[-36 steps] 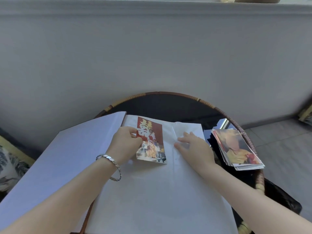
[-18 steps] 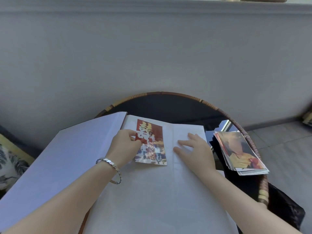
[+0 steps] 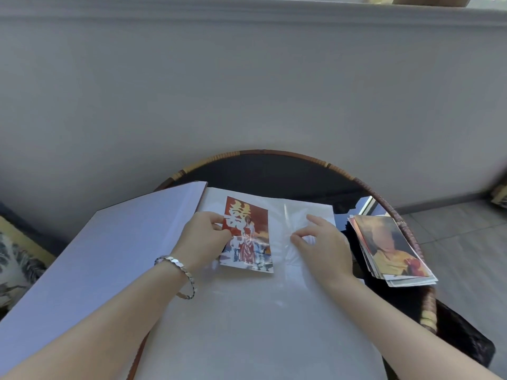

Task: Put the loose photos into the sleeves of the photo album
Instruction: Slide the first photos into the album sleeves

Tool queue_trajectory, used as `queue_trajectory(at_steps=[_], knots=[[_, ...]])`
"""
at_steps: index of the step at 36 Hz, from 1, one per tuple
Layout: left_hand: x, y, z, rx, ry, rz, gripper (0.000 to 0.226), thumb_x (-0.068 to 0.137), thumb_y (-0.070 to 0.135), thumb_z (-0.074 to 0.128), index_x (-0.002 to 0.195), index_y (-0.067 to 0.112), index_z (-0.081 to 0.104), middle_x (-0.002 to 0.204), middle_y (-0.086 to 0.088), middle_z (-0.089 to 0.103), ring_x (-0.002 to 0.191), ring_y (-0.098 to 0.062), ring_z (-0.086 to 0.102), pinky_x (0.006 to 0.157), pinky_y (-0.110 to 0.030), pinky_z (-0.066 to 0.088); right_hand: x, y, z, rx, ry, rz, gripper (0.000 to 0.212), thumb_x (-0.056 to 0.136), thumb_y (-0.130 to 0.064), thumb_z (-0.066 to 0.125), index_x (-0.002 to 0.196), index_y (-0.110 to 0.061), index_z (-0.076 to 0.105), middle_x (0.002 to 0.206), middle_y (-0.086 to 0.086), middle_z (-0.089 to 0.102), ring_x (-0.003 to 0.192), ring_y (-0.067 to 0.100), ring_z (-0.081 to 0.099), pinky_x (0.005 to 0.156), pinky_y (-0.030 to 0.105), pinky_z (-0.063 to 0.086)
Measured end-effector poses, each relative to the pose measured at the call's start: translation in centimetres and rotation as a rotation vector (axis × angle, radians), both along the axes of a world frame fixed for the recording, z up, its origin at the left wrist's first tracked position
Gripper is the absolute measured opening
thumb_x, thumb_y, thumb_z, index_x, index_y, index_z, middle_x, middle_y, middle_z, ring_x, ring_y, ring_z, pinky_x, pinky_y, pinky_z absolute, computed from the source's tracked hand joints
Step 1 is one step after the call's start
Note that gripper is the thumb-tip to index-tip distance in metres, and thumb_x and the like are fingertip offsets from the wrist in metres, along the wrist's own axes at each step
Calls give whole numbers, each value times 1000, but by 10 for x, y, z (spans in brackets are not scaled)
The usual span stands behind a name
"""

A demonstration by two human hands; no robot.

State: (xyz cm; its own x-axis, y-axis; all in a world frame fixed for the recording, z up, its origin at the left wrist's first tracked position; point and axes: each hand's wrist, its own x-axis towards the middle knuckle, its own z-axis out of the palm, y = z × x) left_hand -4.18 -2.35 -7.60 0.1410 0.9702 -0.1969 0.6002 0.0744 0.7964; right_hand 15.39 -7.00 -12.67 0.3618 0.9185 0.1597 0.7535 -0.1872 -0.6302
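one photo [image 3: 248, 231] in left hand [image 3: 203, 238] grip — right hand [image 3: 322, 244] on sleeve [image 3: 295, 215]

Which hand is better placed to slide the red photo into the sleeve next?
Left. The left hand pinches the red photo by its left edge on the album page, while the right hand is occupied, fingertips on the clear sleeve beside it.
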Motion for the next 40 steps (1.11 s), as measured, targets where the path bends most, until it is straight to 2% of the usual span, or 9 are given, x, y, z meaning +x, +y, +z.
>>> queue_trajectory(at_steps=[5, 8, 11, 15, 19, 22, 25, 33, 40], knots=[[-3, -1, -1, -10, -2, 7, 8, 93, 16, 54, 101, 18, 53, 106, -7, 67, 79, -14, 64, 57, -19, 52, 14, 6, -10, 114, -287, 436, 26, 87, -3, 55, 102, -15, 73, 128, 5, 59, 127, 30, 48, 103, 43, 34], [-3, 0, -1, -23, -6, 11, 10, 93, 17, 55, 102, 17, 54, 105, -6, 66, 78, -13, 64, 58, -18, 52, 28, 8, 3, -53, -340, 623, 36, 96, -10, 47, 125, -27, 59, 140, -9, 47, 135, 13, 36, 113, 25, 22], [-4, 1, -2, -30, 7, 2, 19, 93, 19, 55, 110, 13, 58, 103, -6, 66, 79, -14, 65, 60, -18, 53, 44, 15, 14, -169, -456, 762, 38, 98, -15, 44, 131, -33, 52, 145, -16, 38, 138, 4, 26, 106, 10, 16], [-4, 1, -2, -29, 15, -14, 30, 93, 19, 55, 122, 10, 56, 112, -8, 66, 83, -14, 64, 62, -19, 53, 52, 26, 24, -167, -562, 870, 31, 96, -11, 49, 122, -22, 62, 141, -9, 47, 134, 11, 38, 105, 21, 30], [-1, 2, 0, -35, 10, -26, 30, 93, 19, 54, 122, 12, 55, 113, -7, 65, 91, -17, 65, 65, -21, 54, 49, 36, 31, 23, -681, 966, 10, 86, -9, 63, 88, -14, 71, 111, -1, 68, 103, 21, 60, 86, 21, 41], [6, 4, 4, -67, 17, -53, 18, 93, 20, 54, 111, 17, 56, 111, -6, 66, 88, -15, 64, 61, -19, 53, 47, 36, 35, 89, -683, 973, 6, 80, -8, 70, 80, -14, 70, 92, -3, 71, 89, 20, 61, 75, 27, 52], [12, 10, 8, -83, 95, -91, 18, 93, 19, 54, 110, 16, 59, 107, -6, 66, 87, -18, 67, 70, -30, 59, 46, 34, 38, 166, -690, 965, 13, 72, -8, 77, 74, -17, 69, 86, -6, 70, 86, 12, 56, 71, 15, 44], [37, 31, 9, -114, 185, -192, 10, 91, 14, 53, 84, 12, 60, 83, -9, 57, 74, -19, 57, 66, -24, 47, 46, 25, 40, 151, -654, 909, 17, 71, -11, 79, 80, -19, 68, 106, 5, 64, 83, 18, 61, 68, 20, 40], [59, 39, -3, -16, 76, -46, 17, 93, 12, 52, 100, 9, 66, 92, -6, 65, 87, -18, 65, 69, -26, 54, 50, 21, 30, 215, -610, 841, 9, 77, -14, 74, 82, -16, 66, 109, 8, 60, 95, 20, 57, 71, 21, 41]])
